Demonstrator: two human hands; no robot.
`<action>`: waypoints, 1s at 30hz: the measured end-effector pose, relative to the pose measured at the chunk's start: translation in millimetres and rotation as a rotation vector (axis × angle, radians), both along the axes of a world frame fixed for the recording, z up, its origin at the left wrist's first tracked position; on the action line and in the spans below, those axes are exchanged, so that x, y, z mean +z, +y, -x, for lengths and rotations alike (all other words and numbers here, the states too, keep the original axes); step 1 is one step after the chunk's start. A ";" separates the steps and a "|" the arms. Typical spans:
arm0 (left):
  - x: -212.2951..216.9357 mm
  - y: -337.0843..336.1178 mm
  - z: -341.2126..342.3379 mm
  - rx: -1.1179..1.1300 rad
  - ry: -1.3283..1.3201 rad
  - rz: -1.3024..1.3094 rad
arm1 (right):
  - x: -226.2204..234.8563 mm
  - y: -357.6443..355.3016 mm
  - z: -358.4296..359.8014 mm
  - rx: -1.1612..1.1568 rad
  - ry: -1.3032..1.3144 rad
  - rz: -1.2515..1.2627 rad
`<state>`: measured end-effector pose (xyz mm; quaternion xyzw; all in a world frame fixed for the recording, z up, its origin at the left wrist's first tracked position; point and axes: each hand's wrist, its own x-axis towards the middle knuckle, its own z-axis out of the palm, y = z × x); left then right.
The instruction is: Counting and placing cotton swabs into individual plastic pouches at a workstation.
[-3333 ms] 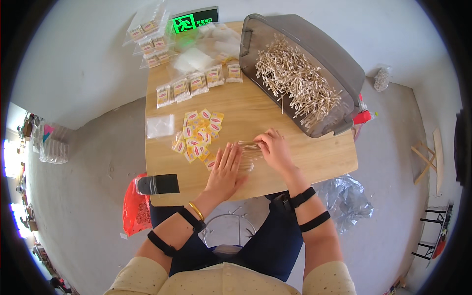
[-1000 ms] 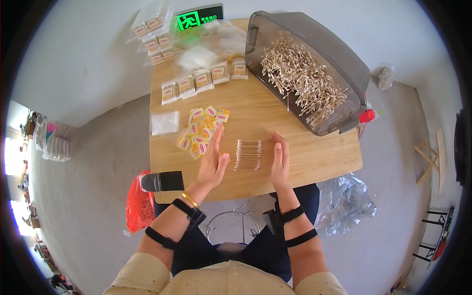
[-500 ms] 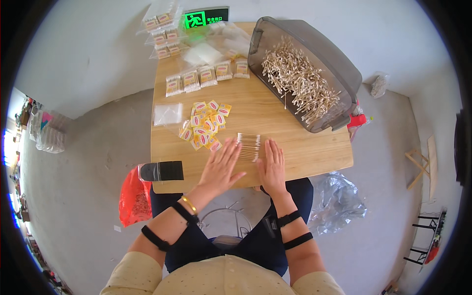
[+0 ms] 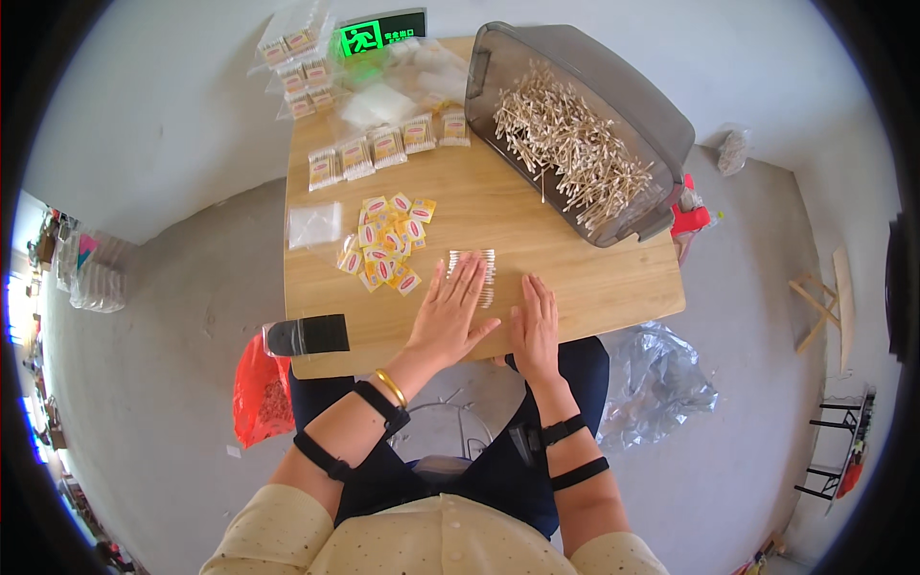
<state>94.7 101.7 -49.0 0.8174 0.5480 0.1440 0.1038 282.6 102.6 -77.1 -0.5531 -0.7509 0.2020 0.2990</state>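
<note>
A flat row of cotton swabs [image 4: 487, 278] lies on the wooden table in front of me. My left hand [image 4: 452, 307] rests palm down over the row and hides most of it, fingers stretched forward. To the right of the swabs, my right hand [image 4: 537, 324] stands on its edge with its fingers extended, a small gap from the row, holding nothing. Left of the row is a pile of small yellow and white printed cards [image 4: 388, 240].
A grey plastic bin [image 4: 661, 158] heaped with loose cotton swabs [image 4: 575, 144] leans over the table's far right. Several filled swab packets [image 4: 387, 147] line up at the back, near clear bags [image 4: 379, 103]. A clear sleeve stack [image 4: 314, 225] and a black strap-like piece [image 4: 307, 334] sit at left.
My left hand has moved right and now covers the swabs it was beside. My right hand stays near its place, a little apart from the row. The whole view has shifted slightly.
</note>
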 end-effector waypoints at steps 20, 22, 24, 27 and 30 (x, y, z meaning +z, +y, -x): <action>-22.2 -33.7 43.4 0.238 -0.323 -0.138 | 12.4 -16.6 38.8 0.220 -0.043 -0.047; -23.1 -33.3 43.4 0.240 -0.329 -0.137 | 12.3 -14.6 40.9 0.221 -0.062 -0.059; -23.2 -32.8 43.7 0.243 -0.328 -0.134 | 11.9 -13.9 42.3 0.225 -0.070 -0.073; -24.7 -32.2 44.2 0.241 -0.340 -0.138 | 10.3 -13.0 42.9 0.231 -0.058 -0.079; -24.6 -31.7 44.9 0.242 -0.333 -0.132 | 10.3 -10.2 43.8 0.233 -0.039 -0.070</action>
